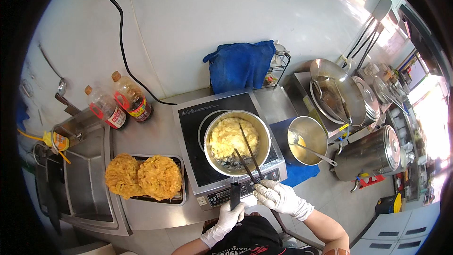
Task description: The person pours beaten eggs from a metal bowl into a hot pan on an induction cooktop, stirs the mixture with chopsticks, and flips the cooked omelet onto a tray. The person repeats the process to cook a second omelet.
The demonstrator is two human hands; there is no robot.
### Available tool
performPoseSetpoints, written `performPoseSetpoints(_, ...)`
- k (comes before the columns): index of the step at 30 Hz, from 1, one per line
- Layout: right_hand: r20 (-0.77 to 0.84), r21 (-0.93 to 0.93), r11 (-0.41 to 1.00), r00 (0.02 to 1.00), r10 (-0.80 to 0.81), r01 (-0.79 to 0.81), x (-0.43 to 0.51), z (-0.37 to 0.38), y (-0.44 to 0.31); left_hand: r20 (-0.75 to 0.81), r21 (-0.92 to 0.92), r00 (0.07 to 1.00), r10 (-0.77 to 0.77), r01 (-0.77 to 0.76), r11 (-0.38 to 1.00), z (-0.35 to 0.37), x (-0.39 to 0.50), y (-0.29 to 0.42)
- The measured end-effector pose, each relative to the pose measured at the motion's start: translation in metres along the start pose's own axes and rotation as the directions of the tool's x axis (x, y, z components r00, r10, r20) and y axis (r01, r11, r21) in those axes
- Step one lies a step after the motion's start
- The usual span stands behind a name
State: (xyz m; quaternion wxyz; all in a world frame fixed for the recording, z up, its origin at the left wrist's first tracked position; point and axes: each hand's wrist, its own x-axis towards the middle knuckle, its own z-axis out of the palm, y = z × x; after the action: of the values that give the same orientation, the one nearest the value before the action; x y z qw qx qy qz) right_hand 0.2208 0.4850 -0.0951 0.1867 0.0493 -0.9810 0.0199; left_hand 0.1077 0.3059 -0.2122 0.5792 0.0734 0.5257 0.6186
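A metal saucepan (266,156) stands on an induction cooker (193,170). Pale yellow battered food (230,134) fries in bubbling oil inside it. My left hand (226,219), in a white glove, grips the pan's black handle (235,194). Gloved in white too, my right hand (279,196) holds a pair of dark chopsticks (249,148), whose tips touch the food. To the left, two golden fried cakes (159,177) lie side by side on a rack in a metal tray (183,198).
A pot with a ladle and yellow liquid (307,141) stands right of the cooker. A wok (339,92) and a large steel pot (368,156) are farther right. Two sauce bottles (132,99) stand back left, near a steel sink (85,184). A blue cloth (240,65) hangs behind.
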Motion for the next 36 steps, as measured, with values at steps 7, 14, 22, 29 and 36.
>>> performPoseSetpoints(7,-0.057,0.078,0.995,0.996,0.07,-0.065,0.011,-0.018,0.006,0.002,-0.004,1.0,-0.01,0.01,1.0,-0.001,0.0,-0.004)
performPoseSetpoints(14,-0.038,0.988,0.08,0.29,0.956,-0.134,0.007,-0.006,-0.005,0.032,0.019,0.999,-0.007,0.006,1.0,0.0,-0.005,0.006)
performPoseSetpoints(22,0.132,0.976,-0.106,0.128,0.983,-0.193,0.012,-0.018,0.03,-0.021,-0.013,0.997,-0.07,0.07,0.997,0.014,-0.022,0.032)
performPoseSetpoints(29,0.001,0.844,0.124,0.233,0.972,-0.521,0.044,-0.111,0.054,0.015,-0.086,0.988,-0.153,0.153,0.984,0.025,-0.024,0.056)
performPoseSetpoints(36,-0.008,0.804,0.28,0.462,0.887,-0.524,0.077,-0.166,0.053,0.046,-0.108,0.988,-0.148,0.152,0.982,0.025,-0.025,0.068)
